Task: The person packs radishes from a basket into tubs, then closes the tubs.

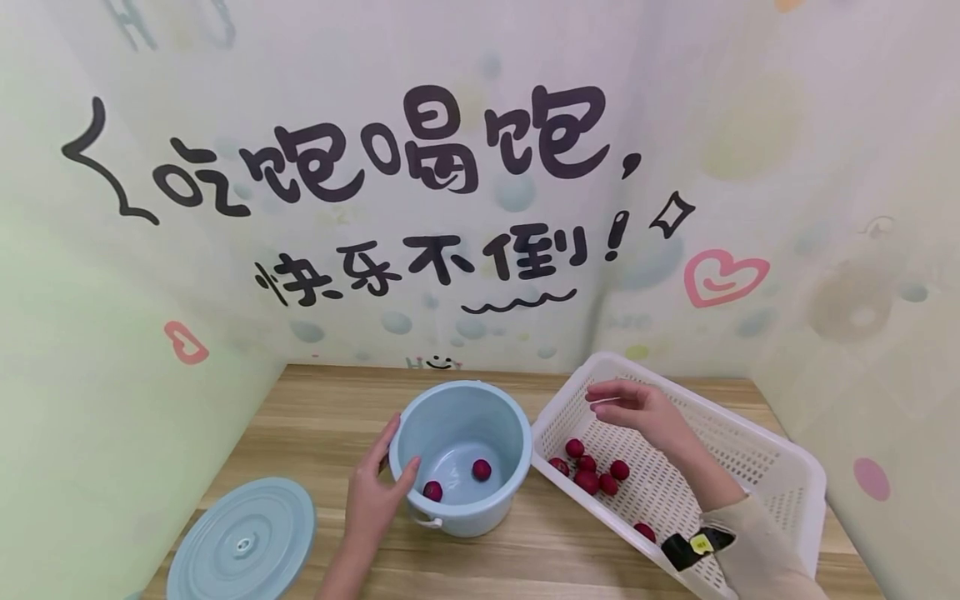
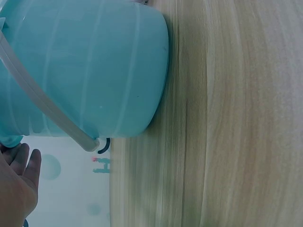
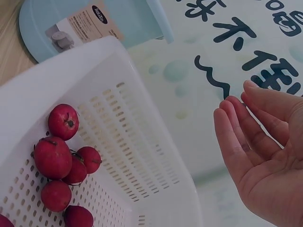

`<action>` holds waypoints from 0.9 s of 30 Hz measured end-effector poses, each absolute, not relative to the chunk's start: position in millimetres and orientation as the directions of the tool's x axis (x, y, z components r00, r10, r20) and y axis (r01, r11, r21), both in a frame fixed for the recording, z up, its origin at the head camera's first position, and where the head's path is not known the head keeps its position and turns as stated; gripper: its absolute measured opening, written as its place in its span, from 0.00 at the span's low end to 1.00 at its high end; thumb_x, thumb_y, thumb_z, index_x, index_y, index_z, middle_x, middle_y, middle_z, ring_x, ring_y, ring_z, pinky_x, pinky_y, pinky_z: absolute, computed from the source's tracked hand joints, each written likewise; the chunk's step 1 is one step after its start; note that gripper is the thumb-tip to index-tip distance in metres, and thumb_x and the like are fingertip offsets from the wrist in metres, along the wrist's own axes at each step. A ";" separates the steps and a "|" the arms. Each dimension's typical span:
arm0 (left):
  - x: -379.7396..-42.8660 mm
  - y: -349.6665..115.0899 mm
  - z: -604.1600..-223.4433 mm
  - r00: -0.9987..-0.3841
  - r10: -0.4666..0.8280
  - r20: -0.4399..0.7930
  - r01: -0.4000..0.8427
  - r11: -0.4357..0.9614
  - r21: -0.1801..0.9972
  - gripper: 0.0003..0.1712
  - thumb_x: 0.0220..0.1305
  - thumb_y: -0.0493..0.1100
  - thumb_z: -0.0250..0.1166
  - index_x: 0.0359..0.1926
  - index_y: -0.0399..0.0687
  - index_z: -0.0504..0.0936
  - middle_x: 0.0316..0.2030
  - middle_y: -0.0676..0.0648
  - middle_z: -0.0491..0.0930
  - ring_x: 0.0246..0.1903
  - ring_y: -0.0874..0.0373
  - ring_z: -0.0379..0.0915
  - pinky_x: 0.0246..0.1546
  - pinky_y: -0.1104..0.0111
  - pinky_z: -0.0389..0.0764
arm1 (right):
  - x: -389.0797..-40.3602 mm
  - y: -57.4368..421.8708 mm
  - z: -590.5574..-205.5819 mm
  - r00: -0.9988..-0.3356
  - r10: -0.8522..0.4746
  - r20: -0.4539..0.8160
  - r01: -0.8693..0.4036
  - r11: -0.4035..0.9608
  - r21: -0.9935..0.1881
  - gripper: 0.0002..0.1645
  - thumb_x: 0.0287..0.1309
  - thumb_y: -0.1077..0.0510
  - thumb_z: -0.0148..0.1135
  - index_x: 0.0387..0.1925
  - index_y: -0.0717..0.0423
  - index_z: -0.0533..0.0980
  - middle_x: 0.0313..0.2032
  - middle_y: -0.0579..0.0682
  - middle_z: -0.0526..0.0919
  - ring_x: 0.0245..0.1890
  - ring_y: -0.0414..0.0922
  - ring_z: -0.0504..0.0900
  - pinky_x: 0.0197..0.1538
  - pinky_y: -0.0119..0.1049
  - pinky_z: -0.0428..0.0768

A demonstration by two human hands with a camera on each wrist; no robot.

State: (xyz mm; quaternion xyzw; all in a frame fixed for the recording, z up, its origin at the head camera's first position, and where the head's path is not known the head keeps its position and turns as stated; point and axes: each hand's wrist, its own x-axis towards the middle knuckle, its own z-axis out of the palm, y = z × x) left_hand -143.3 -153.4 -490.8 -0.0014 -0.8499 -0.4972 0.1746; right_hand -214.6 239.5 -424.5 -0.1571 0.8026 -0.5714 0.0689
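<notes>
A light-blue bucket [image 1: 487, 517] stands on the table with two small red hawthorn fruits [image 1: 482, 470] on its floor. My left hand [image 1: 371, 492] holds the bucket's left rim, the thumb at the rim and the fingers along the outside. In the left wrist view, the bucket's wall [image 2: 94, 71] and pale handle [image 2: 45, 101] fill the upper left. Above the white perforated basket [image 1: 750, 417] hovers my right hand [image 1: 637, 408], its fingers loosely bent with nothing between them. Several more hawthorns [image 3: 53, 158] lie in the basket's left part.
The bucket's round blue lid [image 1: 243, 542] lies on the table at the left. Behind the table [image 1: 330, 408] rises a printed wall [image 1: 450, 325]. The basket's left edge is close beside the bucket. A paper label [image 3: 87, 23] shows on the bucket's side.
</notes>
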 end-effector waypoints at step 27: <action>-143.9 -152.4 -492.6 -0.930 -0.175 0.322 0.198 0.499 0.844 0.38 0.61 0.41 0.71 0.71 0.50 0.69 0.70 0.44 0.71 0.66 0.45 0.71 0.62 0.53 0.78 | -236.0 275.6 -459.8 -0.917 -0.385 0.110 -0.239 0.307 -0.921 0.22 0.65 0.62 0.63 0.56 0.71 0.75 0.47 0.48 0.87 0.43 0.30 0.85 0.48 0.26 0.86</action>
